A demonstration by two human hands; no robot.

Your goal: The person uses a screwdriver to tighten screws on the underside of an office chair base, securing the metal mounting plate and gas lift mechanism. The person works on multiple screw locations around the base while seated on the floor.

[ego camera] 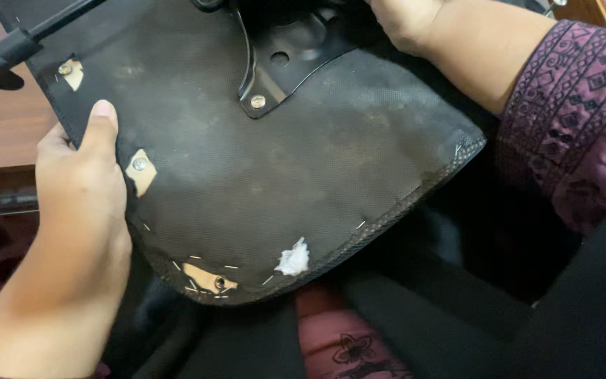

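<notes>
An upturned chair seat (pixel 268 161) fills the view, its underside covered in worn black fabric stapled at the rim, with torn spots showing wood and screws and a tuft of white stuffing (pixel 293 258). A black metal mounting plate (pixel 285 60) is screwed to its middle. My left hand (pixel 82 196) grips the seat's left edge, thumb lying on the fabric. My right hand (pixel 405 21) holds the seat at the top, near the metal plate; its fingers are hidden past the frame's edge.
The seat rests over my lap, where dark clothing (pixel 457 316) and a pink patterned cloth (pixel 338 344) show below it. A brown wooden surface (pixel 1 119) lies at the left, a black rod (pixel 43 28) crosses the top left corner.
</notes>
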